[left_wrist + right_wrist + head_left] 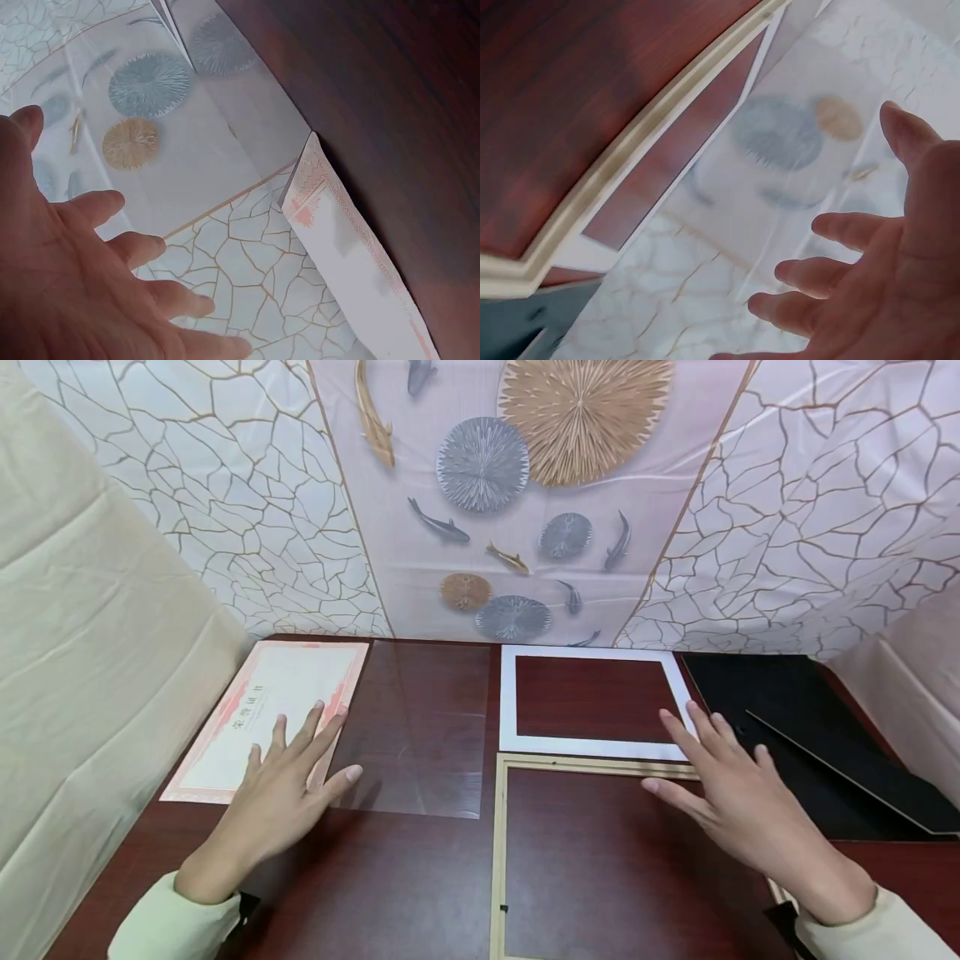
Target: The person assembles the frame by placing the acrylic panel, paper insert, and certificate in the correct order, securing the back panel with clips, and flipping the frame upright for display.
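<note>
Fingers spread, my left hand (281, 797) hovers above the near right edge of a certificate (288, 693), a pale sheet with a pink border. Just right of it lies a clear plastic sheet (420, 727). My right hand (738, 789) is also spread and holds nothing, above the right part of a light wooden picture frame (500, 852). Beyond that frame lies a white mat border (508, 702) with a rectangular opening. On the far right is a black backing board (795, 702) with a raised stand flap (855, 768). Both wrist views show the hands holding nothing.
All the pieces lie on a dark red-brown table (360, 885). A patterned cloth (517, 527) with fish and round leaves hangs behind it. Cream cloth (97, 610) closes off the left side, and similar cloth (915, 668) stands on the right.
</note>
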The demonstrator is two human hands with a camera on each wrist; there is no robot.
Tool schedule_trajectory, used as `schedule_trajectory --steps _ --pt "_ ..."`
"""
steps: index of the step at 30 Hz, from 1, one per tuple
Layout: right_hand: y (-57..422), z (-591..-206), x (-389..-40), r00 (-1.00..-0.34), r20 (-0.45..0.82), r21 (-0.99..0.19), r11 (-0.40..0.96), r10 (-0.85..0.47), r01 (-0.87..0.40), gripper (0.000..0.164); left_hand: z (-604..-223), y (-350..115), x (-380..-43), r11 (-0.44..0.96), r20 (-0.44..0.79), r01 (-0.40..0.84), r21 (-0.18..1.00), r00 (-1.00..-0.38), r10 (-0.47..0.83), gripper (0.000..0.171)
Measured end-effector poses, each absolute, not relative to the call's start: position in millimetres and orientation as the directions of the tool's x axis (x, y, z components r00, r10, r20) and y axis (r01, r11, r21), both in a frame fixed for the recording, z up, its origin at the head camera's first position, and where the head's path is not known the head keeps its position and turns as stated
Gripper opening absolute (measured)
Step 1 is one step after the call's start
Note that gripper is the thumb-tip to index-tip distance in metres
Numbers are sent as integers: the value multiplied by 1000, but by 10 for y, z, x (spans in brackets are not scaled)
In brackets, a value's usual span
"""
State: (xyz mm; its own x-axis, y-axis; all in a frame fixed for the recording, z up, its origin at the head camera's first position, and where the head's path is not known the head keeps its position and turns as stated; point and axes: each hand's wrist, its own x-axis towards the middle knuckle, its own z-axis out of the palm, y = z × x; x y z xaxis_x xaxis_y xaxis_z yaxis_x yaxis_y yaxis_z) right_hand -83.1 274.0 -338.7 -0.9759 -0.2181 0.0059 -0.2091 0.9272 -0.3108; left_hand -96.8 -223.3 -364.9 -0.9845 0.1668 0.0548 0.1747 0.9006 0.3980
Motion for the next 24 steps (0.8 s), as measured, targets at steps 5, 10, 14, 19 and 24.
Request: schedule_trajectory --steps 5,10,14,19,24 --pt "2470 -3285 -849 -959 54 -338 899 -277 -279 89 -3627 -2264 -937 835 52 188 518 -981 189 73" --pt "2216 -3220 -887 -941 94 -403 852 -324 -334 80 -3629 -2307 -949 750 62 198 631 -977 206 67" --pt "2017 -3219 -965 -921 145 -491 781 -362 -385 66 -3603 -2365 -957 694 49 172 699 -980 193 56" --pt "1775 -3227 -1054 -921 129 -606 706 -367 -366 54 -3583 -2450 -996 536 -22 90 840 -980 199 52" --pt "1532 -3249 -1139 -932 78 -704 642 -353 -302 47 -3614 -2536 -1056 323 -81 -11 946 -976 203 58"
